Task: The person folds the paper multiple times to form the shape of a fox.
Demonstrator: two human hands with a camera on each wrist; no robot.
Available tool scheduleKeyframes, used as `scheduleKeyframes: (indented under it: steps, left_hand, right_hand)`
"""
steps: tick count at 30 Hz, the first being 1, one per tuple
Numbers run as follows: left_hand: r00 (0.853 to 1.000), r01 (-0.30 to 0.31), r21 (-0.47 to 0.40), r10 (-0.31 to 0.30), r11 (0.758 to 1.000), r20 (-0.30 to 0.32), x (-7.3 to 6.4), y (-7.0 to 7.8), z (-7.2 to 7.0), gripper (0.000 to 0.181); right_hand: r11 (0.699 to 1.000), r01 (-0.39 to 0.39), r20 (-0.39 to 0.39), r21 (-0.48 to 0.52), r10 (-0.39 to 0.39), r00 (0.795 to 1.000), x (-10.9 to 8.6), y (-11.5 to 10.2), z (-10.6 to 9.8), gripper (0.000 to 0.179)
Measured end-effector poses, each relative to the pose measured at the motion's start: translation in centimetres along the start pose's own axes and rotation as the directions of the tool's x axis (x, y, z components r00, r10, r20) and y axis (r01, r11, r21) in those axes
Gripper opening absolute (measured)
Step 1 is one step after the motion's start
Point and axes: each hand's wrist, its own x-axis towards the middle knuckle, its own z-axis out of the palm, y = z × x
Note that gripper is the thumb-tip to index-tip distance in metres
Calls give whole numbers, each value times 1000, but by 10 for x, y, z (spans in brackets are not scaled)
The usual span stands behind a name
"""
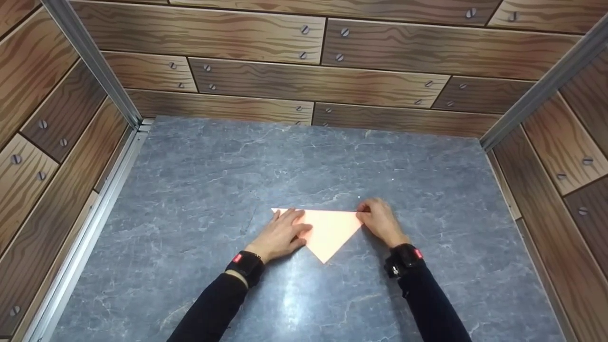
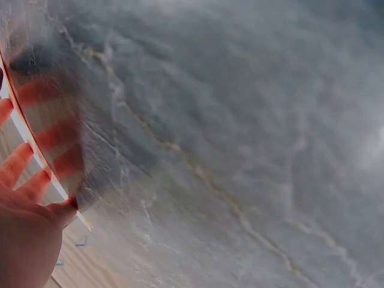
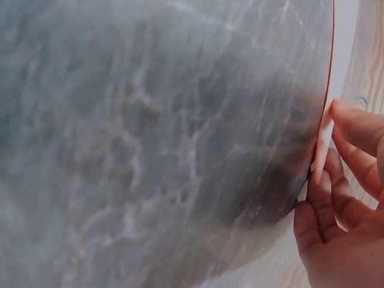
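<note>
A triangular piece of pale orange paper (image 1: 330, 230) lies on the grey marbled tabletop, its long edge away from me and one corner toward me. My left hand (image 1: 281, 233) rests on its left part with the fingers spread, the left tip showing past the fingers. At the right corner, my right hand (image 1: 380, 219) pinches the paper between thumb and fingers. In the right wrist view the paper (image 3: 324, 135) shows edge-on at the right hand's fingertips. The left wrist view has the left hand (image 2: 27, 222) with fingers along the paper's edge.
The grey marbled tabletop (image 1: 213, 166) spreads out around the paper. Wood-patterned panels (image 1: 266, 80) stand at the back and both sides, with metal strips at the corners. A metal rail (image 1: 88, 232) runs along the left edge.
</note>
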Motion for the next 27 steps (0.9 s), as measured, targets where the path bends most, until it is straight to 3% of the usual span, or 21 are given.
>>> scheduleKeyframes:
  steps: [3, 6, 11, 14, 17, 20, 27]
  left_hand:
    - [1000, -1, 0, 1, 1000, -3, 1, -1, 0, 46]
    - [1000, -1, 0, 1, 1000, -6, 3, -3, -1, 45]
    - [1000, -4, 7, 4, 1000, -12, 6, -5, -3, 45]
    - [1000, -4, 14, 4, 1000, -15, 8, -5, -4, 45]
    - [1000, 4, 19, -4, 1000, -12, 9, -4, -5, 46]
    - [1000, 13, 20, -13, 1000, -2, 10, -2, -4, 48]
    - [1000, 18, 0, -18, 1000, 16, 11, 3, -3, 50]
  right_hand:
    - [995, 80, -32, -61, -82, 996, -7, -7, 2, 13]
    - [972, 214, -29, -99, -218, 976, -16, -18, 5, 15]
    - [886, 456, 71, -86, -451, 890, -34, -35, 13, 22]
    - [846, 528, 138, -79, -515, 846, -43, -40, 18, 32]
    - [830, 552, 184, -79, -532, 826, -48, -42, 22, 45]
    - [833, 546, 213, -82, -521, 826, -50, -43, 25, 53]
    - [864, 496, 224, -82, -469, 854, -48, -40, 27, 61]
